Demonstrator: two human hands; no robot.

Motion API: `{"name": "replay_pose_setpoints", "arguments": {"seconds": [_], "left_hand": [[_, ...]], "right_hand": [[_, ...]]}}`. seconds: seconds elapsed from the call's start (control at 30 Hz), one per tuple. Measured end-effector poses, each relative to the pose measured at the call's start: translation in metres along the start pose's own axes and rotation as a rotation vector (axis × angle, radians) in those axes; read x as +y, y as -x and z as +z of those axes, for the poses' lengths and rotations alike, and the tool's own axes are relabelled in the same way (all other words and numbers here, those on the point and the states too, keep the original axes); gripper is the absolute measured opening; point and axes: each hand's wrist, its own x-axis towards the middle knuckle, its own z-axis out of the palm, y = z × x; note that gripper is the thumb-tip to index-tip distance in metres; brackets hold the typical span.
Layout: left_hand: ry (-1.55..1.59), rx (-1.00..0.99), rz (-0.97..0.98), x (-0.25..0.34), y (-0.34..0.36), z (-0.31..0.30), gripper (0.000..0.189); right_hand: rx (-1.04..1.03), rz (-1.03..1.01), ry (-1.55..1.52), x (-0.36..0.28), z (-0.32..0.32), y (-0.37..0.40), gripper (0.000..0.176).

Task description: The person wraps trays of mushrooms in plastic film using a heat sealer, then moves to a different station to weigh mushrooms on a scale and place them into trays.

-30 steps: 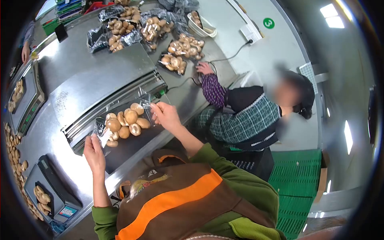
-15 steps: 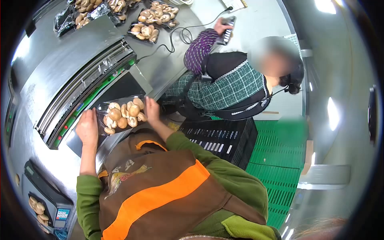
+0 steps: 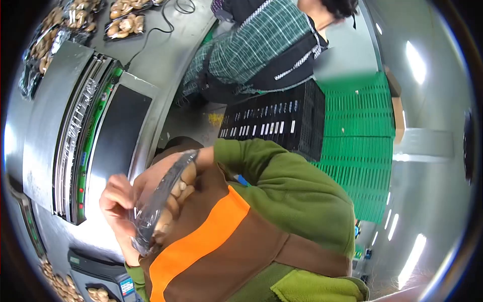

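A film-wrapped black tray of brown mushrooms (image 3: 173,201) is tilted up on its side in front of my brown apron, mushrooms facing the apron. My left hand (image 3: 118,204) has bent fingers at the tray's lower left edge, on the loose film. Behind the tray's dark underside, my right hand (image 3: 153,176) holds it from the upper left, its fingers partly hidden. Just beyond the hands lies the black plate (image 3: 118,131) of a wrapping machine (image 3: 75,136) with metal rollers and a green strip.
Wrapped mushroom packs (image 3: 125,27) lie at the upper left, near a black cable. A scale (image 3: 98,269) stands at the lower left beside loose mushrooms. A co-worker in a green checked apron (image 3: 256,48) is at the top. Black crates (image 3: 276,118) and green crates (image 3: 357,146) stand right.
The mushroom pack has come off the machine's plate toward my apron and turned onto its side. Both hands moved with it. The view has shifted, and the co-worker appears higher up.
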Motion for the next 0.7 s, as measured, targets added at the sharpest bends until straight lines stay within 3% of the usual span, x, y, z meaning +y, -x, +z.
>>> {"name": "replay_pose_setpoints", "arguments": {"seconds": [0.07,0.1,0.17,0.2,0.27,0.3,0.33,0.4,0.47,0.53,0.6,0.63,0.67,0.7], "left_hand": [[-0.018,-0.065,-0.011,-0.003,-0.018,0.016,0.025],[-0.025,-0.078,-0.042,-0.003,-0.021,0.023,0.025],[-0.017,-0.092,-0.11,0.001,-0.02,0.031,0.027],[-0.006,-0.105,-0.146,0.008,-0.016,0.031,0.027],[0.025,-0.112,-0.205,0.02,-0.008,0.028,0.029],[0.037,-0.089,-0.243,0.023,-0.005,0.025,0.03],[0.038,-0.06,-0.293,0.024,-0.001,0.022,0.031],[0.043,0.097,-0.438,0.015,0.003,0.014,0.033],[0.093,0.349,-0.61,-0.006,0.006,0.008,0.035],[0.149,0.605,-0.725,-0.031,0.004,-0.004,0.037],[0.11,0.767,-0.747,-0.043,0.003,-0.019,0.039],[0.072,0.828,-0.739,-0.042,0.003,-0.025,0.04],[0.026,0.875,-0.722,-0.039,0.007,-0.028,0.042],[-0.013,0.894,-0.692,-0.031,0.014,-0.031,0.039]], "right_hand": [[-0.11,-0.209,0.544,0.026,-0.019,-0.011,0.029],[-0.103,-0.219,0.552,0.044,-0.034,-0.025,0.029],[0.264,-0.041,0.802,0.074,-0.07,-0.052,0.026],[0.413,-0.181,0.443,0.074,-0.089,-0.05,0.029],[0.441,-0.281,-0.213,0.013,-0.076,0.007,0.034],[0.31,-0.48,-0.034,0.006,-0.08,0.029,0.041],[0.182,-0.582,-0.07,-0.002,-0.078,0.042,0.044],[0.128,-0.572,0.433,-0.015,-0.07,0.06,0.051],[0.282,-0.368,0.628,-0.014,-0.068,0.052,0.05],[0.509,-0.243,0.449,-0.001,-0.097,0.035,0.036],[0.751,-0.227,0.038,0.01,-0.138,0.017,0.031],[0.888,-0.218,0.048,0.006,-0.161,0.013,0.03],[0.921,-0.335,-0.087,0.013,-0.197,0.007,0.031],[0.906,-0.658,-0.131,0.005,-0.212,0.006,0.026]]}}
